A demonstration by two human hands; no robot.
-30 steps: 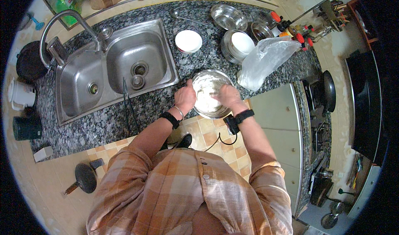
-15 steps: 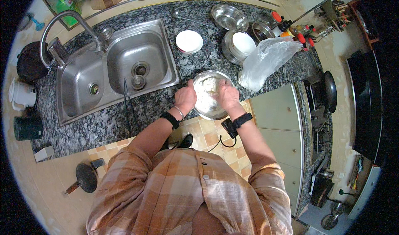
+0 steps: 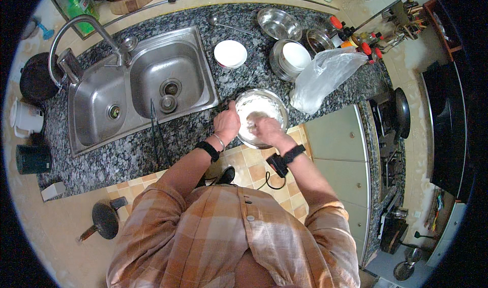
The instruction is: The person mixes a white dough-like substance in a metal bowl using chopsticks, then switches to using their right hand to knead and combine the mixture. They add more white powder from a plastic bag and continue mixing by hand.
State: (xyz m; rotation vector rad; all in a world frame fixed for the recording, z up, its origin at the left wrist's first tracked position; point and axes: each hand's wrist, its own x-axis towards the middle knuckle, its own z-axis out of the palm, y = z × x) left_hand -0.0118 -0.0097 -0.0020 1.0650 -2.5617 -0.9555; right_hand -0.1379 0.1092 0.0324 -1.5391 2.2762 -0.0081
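A metal bowl (image 3: pixel 283 106) stands at the counter's front edge, its inside coated with white flour (image 3: pixel 256 101). My left hand (image 3: pixel 226 123) grips the bowl's left rim, thumb up along the side. Inside the bowl, my right hand (image 3: pixel 268 131) has its fingers curled into a pale lump of dough (image 3: pixel 252 117); the fingertips are partly hidden. To the right of the bowl lies a clear plastic bag (image 3: pixel 325 79). Beyond it, a white bowl (image 3: pixel 296 56) sits in a metal pot (image 3: pixel 278 66). Another white bowl (image 3: pixel 230 54) stands farther back, left of the pot.
A double steel sink (image 3: pixel 207 79) with a curved faucet (image 3: pixel 86 18) fills the left side. A ladle (image 3: pixel 229 25), a shallow metal basin (image 3: pixel 279 23) and several condiment bottles (image 3: pixel 351 36) stand at the back. Chopsticks (image 3: pixel 155 130) lie by the sink's front edge.
My right hand has moved left and nearer, from the bowl's right side to its middle, pressing into the dough. My left hand stays on the rim.
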